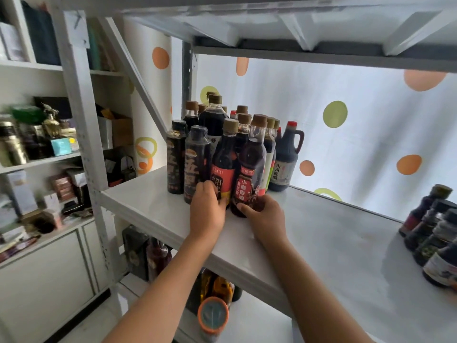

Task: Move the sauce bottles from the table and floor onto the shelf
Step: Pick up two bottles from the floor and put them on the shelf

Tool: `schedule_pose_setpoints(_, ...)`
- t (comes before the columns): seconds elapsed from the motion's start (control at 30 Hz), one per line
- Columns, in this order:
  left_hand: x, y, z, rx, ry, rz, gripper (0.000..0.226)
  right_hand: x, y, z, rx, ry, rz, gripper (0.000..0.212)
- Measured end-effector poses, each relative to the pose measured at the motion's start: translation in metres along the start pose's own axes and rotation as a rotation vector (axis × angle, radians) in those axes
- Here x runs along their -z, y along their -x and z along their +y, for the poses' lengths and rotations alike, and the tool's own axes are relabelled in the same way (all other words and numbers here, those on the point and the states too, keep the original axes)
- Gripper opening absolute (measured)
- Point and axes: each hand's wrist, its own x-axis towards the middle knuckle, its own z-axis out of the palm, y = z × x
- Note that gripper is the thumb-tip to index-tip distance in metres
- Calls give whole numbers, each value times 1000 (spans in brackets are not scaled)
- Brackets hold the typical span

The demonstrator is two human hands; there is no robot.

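Note:
Several dark sauce bottles stand bunched at the left end of the white shelf [321, 243]. At the front of the bunch my left hand [207, 209] grips the base of a red-labelled bottle [223, 157] with a tan cap. Beside it, my right hand [264, 216] grips the base of a second red-labelled bottle [252, 169]. Both bottles stand upright on the shelf, touching each other. Two black-wrapped bottles [196, 162] stand just left of them. A dark jug with a handle and red cap [286, 154] stands behind on the right.
A second group of dark bottles [432, 233] stands at the shelf's right end, with bare shelf in between. Another shelf board [296, 26] hangs low overhead. Below are bottles and an orange-rimmed jar [212, 318]. A cluttered white cabinet [49, 268] stands to the left.

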Motion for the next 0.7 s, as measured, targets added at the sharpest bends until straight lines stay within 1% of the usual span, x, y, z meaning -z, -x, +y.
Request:
schedule_pose_setpoints(0.03, 3, 3, 2, -20, -38, -14, 21, 0, 2, -2, -2, 8, -8, 37)
schedule_pose_setpoints(0.1, 8, 12, 7, -65, -113, -34, 27, 1, 4, -3, -15, 23, -21, 36)
schedule_pose_setpoints(0.2, 23, 42, 5, -87, -140, -69, 35, 8, 18, -5, -56, 36, -40, 37)
schedule_pose_setpoints(0.27, 34, 67, -10, -149, -153, -119, 31, 14, 32, -9, -141, 36, -62, 53)
schedule_pose_setpoints(0.33, 42, 91, -29, -284, -232, -166, 40, 20, 52, -12, -177, 51, -108, 69)
schedule_pose_setpoints(0.4, 48, 109, -46, -370, -294, -195, 50, 22, 85, -17, -104, 216, -147, 72)
schedule_pose_setpoints(0.43, 53, 118, -51, -387, -320, -205, 51, 22, 104, -21, -45, 326, -158, 70)
schedule_pose_setpoints(0.5, 64, 136, -54, -397, -386, -228, 54, 18, 141, -28, 84, 457, -164, 62)
schedule_pose_setpoints(0.6, 89, 168, -57, -378, -454, -232, 56, 9, 187, -27, 261, 514, -160, 54)
schedule_pose_setpoints(0.67, 109, 192, -61, -331, -465, -239, 57, 6, 204, -19, 306, 485, -131, 53)
schedule_pose_setpoints(0.7, 120, 209, -64, -301, -467, -248, 56, 5, 214, -11, 300, 438, -146, 53)
